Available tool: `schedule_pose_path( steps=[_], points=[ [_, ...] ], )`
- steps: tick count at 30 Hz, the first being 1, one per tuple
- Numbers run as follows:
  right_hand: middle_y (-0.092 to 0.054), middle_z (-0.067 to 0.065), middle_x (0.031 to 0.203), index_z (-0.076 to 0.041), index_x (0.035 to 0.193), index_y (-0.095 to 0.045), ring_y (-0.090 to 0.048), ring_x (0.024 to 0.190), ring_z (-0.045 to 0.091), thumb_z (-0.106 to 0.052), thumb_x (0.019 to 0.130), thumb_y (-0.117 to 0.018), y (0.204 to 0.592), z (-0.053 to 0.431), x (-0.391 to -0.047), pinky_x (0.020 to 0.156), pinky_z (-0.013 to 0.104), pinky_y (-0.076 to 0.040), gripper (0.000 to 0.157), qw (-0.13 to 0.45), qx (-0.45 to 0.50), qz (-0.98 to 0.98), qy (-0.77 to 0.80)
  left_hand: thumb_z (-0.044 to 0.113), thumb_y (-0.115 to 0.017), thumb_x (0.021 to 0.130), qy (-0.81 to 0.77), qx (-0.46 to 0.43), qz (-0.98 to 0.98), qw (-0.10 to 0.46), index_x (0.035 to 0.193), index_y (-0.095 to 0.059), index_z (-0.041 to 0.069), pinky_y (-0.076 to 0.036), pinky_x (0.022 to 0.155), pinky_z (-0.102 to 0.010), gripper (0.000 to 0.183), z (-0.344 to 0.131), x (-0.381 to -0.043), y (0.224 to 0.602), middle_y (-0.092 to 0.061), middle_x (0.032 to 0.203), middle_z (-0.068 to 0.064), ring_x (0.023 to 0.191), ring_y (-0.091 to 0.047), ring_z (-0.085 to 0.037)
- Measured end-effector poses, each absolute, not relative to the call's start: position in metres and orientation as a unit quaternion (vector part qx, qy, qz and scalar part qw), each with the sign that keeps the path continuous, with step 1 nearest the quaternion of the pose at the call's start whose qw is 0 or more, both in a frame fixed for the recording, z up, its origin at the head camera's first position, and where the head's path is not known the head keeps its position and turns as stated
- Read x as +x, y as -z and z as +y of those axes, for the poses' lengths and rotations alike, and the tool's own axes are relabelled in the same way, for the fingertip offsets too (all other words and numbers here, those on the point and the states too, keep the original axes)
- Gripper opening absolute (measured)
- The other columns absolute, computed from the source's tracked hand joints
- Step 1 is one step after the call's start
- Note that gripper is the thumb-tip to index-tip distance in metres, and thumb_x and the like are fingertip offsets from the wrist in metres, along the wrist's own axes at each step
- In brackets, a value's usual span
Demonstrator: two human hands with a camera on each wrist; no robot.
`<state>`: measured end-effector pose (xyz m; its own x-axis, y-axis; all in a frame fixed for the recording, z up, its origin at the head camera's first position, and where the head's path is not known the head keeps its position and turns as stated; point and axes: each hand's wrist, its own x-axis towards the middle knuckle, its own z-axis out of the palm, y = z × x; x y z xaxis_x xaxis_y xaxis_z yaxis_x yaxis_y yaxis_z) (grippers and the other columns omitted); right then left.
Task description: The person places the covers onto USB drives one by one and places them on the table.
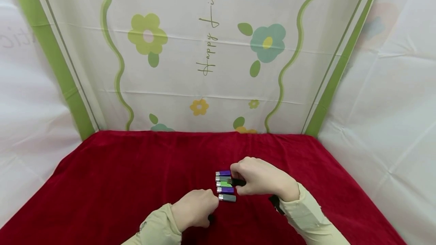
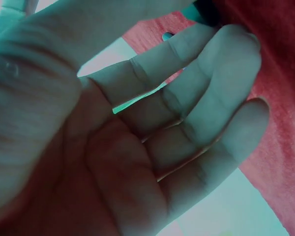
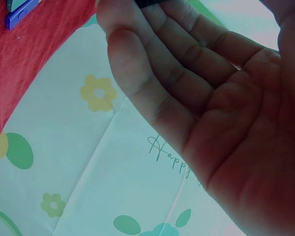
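My right hand [image 1: 262, 179] pinches a black USB flash drive [image 1: 237, 182], its metal plug pointing left over the row. Under and beside it several USB flash drives lie side by side: a purple one [image 1: 223, 173] farthest away, then a grey, a green [image 1: 223, 184], another purple [image 1: 225, 190] and a grey one [image 1: 227, 198] nearest. My left hand [image 1: 197, 208] is just left of the nearest grey drive, knuckles up. Its thumb and fingertips hold a small black object [image 2: 206, 12], mostly hidden by the fingers; its kind I cannot tell.
A red cloth [image 1: 136, 177] covers the table. White flower-printed curtains [image 1: 218, 48] close off the back and both sides. A black strap [image 1: 276, 204] sits at my right wrist.
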<state>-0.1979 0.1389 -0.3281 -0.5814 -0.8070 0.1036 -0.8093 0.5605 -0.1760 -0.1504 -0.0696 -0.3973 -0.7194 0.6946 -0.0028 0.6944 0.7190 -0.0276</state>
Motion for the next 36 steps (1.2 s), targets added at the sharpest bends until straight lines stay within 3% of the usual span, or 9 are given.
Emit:
schedule_pose_path(
  steps=[10, 18, 26, 36],
  points=[
    [-0.044, -0.013, 0.06, -0.02, 0.074, -0.054, -0.038, 0.055, 0.002, -0.011, 0.073, -0.077, 0.328, 0.14, -0.198, 0.048, 0.021, -0.037, 0.024, 0.008, 0.453, -0.885, -0.104, 0.016, -0.085, 0.065, 0.022, -0.379, -0.925, 0.001, 0.064, -0.057, 0.018, -0.037, 0.044, -0.022, 0.029, -0.076, -0.16, 0.398, -0.044, 0.054, 0.009, 0.046, -0.041, -0.005],
    [-0.042, -0.014, 0.06, -0.021, 0.073, -0.053, -0.039, 0.056, 0.003, -0.013, 0.072, -0.077, 0.325, 0.139, -0.198, 0.05, 0.022, -0.037, 0.025, 0.036, 0.461, -0.882, -0.093, 0.007, -0.075, 0.073, 0.097, -0.4, -0.908, 0.076, 0.067, -0.055, 0.015, -0.036, 0.046, -0.018, 0.023, -0.104, -0.178, 0.363, -0.041, 0.058, 0.011, 0.048, -0.038, -0.002],
    [-0.037, -0.014, 0.062, -0.022, 0.071, -0.048, -0.036, 0.058, 0.002, -0.014, 0.073, -0.075, 0.327, 0.137, -0.199, 0.051, 0.02, -0.034, 0.028, 0.095, 0.493, -0.859, -0.102, 0.005, -0.078, 0.073, 0.098, -0.423, -0.884, 0.173, 0.074, -0.06, 0.011, -0.038, 0.051, -0.015, 0.019, -0.109, -0.177, 0.346, -0.049, 0.065, 0.007, 0.054, -0.04, -0.003],
    [-0.047, -0.012, 0.067, -0.021, 0.076, -0.053, -0.041, 0.061, 0.0, -0.01, 0.072, -0.072, 0.332, 0.13, -0.198, 0.053, 0.017, -0.037, 0.022, 0.11, 0.511, -0.843, -0.124, 0.01, -0.079, 0.075, 0.077, -0.431, -0.877, 0.2, 0.077, -0.059, 0.011, -0.034, 0.051, -0.014, 0.02, -0.102, -0.173, 0.347, -0.044, 0.064, 0.008, 0.055, -0.036, -0.004]
  ],
)
